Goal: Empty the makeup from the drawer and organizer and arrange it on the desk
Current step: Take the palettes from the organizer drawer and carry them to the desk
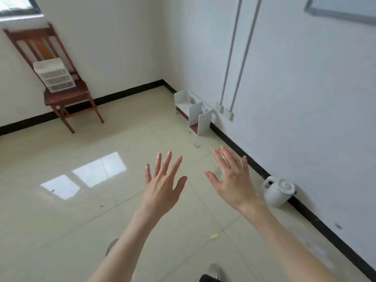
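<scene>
Both hands up w/ fingers spread, left hand [162, 186] & right hand [234, 180] holding nothing; drawer organizer [54, 75] on chair [67, 94], no readable text.

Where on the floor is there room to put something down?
The big patch of beige tiled floor between the brown wooden chair and the white desktop shelf is bare. It is busier along the right wall: a white kettle stands there, with small scraps nearby.

Left hand [162, 186] and right hand [234, 180] spread empty above floor [101, 220], drawer organizer [53, 75] on chair [67, 94]
</scene>
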{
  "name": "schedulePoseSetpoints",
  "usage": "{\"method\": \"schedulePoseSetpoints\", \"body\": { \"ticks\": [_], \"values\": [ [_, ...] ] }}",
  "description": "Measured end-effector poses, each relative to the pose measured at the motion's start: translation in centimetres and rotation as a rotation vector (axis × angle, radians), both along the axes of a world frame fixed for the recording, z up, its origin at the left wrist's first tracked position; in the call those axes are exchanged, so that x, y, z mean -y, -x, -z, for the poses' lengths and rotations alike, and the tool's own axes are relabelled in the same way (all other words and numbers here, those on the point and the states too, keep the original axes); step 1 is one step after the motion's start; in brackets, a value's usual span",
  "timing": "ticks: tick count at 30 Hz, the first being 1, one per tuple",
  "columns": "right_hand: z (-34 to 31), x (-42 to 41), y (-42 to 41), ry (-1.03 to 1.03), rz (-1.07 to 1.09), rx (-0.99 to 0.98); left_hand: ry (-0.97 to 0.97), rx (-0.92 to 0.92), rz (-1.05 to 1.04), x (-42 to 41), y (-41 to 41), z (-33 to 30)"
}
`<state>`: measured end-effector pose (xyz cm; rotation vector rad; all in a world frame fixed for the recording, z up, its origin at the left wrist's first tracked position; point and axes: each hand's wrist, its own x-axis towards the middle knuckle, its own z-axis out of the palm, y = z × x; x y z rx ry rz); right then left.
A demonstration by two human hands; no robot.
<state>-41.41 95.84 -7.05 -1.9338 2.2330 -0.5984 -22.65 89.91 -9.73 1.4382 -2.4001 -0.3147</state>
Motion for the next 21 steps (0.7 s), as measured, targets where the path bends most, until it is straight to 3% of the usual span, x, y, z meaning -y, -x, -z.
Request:
{"method": "schedulePoseSetpoints", "body": {
  "ticks": [13,21],
  "values": [
    [-0.9,32.0,-5.7,-0.007,-0.427,-0.056,-0.001,0.002,-0.439,24.1,-7.1,-0.9],
    [-1.4,48.4,-14.3,-0.004,-0.617,-0.118,-0.01,-0.018,-0.626,35.8,-14.9,-0.7]
  ]
}}
